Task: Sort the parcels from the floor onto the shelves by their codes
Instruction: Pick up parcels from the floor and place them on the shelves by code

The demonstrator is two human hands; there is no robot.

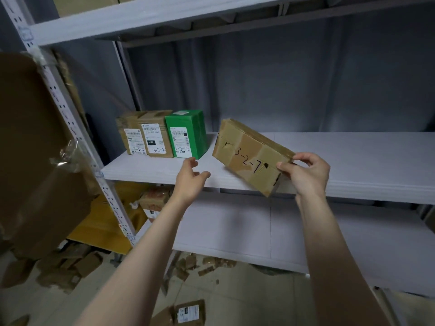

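Note:
A brown cardboard parcel (249,154) marked 3-2-7 lies tilted over the front of the white middle shelf (353,161). My right hand (306,170) grips its right end, thumb in front and fingers over the top. To the parcel's left my left hand (190,177) hovers with relaxed fingers, apart from it and holding nothing. At the shelf's left end stand three parcels in a row: a brown one (131,135) marked 3-2-5, a brown one (156,135) marked 3-2-2, and a green one (188,134) with a handwritten code.
A lower white shelf (235,229) runs below, an upper one (141,17) above. The perforated upright (70,128) stands at left, with a large brown carton (35,149) beyond it. Several small parcels (188,314) lie scattered on the floor.

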